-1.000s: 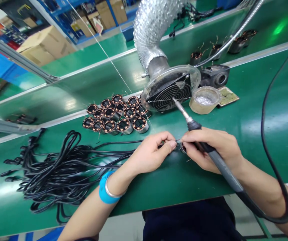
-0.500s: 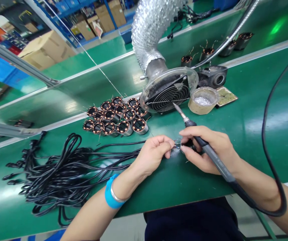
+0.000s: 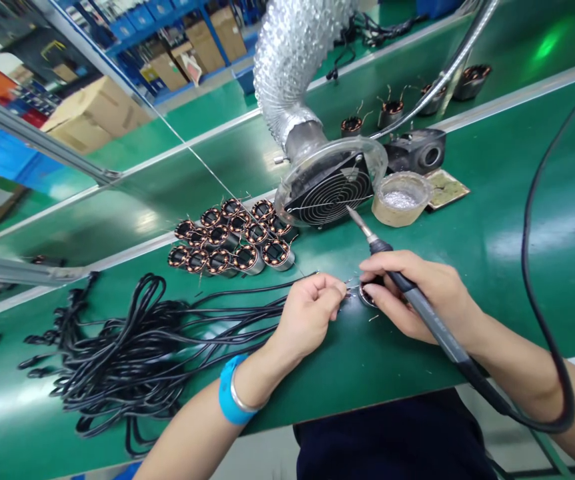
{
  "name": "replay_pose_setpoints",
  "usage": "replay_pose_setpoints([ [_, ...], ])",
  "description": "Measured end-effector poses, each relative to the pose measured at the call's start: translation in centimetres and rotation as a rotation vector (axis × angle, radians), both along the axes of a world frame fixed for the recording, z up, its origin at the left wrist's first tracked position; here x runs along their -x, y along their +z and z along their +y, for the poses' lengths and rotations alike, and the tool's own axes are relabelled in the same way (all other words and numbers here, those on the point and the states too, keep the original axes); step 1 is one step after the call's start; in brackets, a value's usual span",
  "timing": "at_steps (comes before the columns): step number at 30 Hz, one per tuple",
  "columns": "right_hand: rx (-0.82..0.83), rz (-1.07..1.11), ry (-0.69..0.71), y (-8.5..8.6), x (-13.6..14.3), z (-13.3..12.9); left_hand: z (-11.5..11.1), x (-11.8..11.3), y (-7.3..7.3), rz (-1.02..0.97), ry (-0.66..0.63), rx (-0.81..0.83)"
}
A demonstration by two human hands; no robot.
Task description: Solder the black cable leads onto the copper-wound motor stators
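Bare green bench (image 3: 497, 267) right of the round tub (image 3: 401, 200), fan hood (image 3: 331, 190) blocking behind, cable heap (image 3: 127, 353) crowding left

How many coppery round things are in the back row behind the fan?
4. Left to right: first one near the fan, second one, third one partly behind the shiny cable, fourth one farthest right. The fan might hide more.

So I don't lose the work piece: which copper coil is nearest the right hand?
The single coil partly hidden by the fingers of the right hand; the others stand apart, in the cluster or the back row.
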State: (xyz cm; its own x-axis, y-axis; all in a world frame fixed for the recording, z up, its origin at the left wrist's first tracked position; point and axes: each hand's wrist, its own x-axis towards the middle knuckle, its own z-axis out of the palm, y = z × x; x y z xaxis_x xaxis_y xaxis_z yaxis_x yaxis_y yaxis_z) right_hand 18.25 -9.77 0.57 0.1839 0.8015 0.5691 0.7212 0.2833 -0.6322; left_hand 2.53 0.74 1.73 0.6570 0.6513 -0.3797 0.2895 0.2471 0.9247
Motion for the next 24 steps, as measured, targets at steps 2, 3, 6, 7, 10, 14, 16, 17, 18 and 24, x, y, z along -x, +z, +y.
replay_pose_setpoints([
  [2,-0.019,0.024,-0.018,0.5,0.0,-0.4,-0.1,-0.1,0.0,0.006,0.015,-0.031],
  [3,-0.028,0.042,-0.039,0.8,-0.1,-0.7,-0.1,-0.1,0.0,0.007,0.022,-0.047],
  [6,-0.091,0.095,-0.1,1.3,-0.2,-1.8,-0.2,-0.3,0.0,0.007,0.024,-0.09],
  [7,-0.131,0.12,-0.115,1.3,-0.2,-2.2,-0.3,-0.3,0.0,0.007,0.021,-0.107],
  [10,-0.205,0.269,-0.146,0.8,-0.5,-3.2,-0.4,-0.4,0.0,0.01,0.003,-0.157],
  [14,-0.172,0.479,-0.179,-0.2,-0.7,-3.5,-0.5,-0.3,0.1,0.016,0.0,-0.184],
  [16,-0.176,0.501,-0.189,-0.4,-0.7,-3.4,-0.6,-0.3,0.2,0.016,0.004,-0.196],
  [17,-0.174,0.504,-0.19,-0.5,-0.7,-3.3,-0.6,-0.2,0.2,0.014,0.002,-0.201],
  [18,-0.173,0.502,-0.194,-0.5,-0.8,-3.2,-0.6,-0.2,0.2,0.009,0.001,-0.205],
  [24,-0.157,0.438,-0.195,-0.2,-0.7,-3.0,-0.6,-0.2,0.1,0.013,0.001,-0.212],
])
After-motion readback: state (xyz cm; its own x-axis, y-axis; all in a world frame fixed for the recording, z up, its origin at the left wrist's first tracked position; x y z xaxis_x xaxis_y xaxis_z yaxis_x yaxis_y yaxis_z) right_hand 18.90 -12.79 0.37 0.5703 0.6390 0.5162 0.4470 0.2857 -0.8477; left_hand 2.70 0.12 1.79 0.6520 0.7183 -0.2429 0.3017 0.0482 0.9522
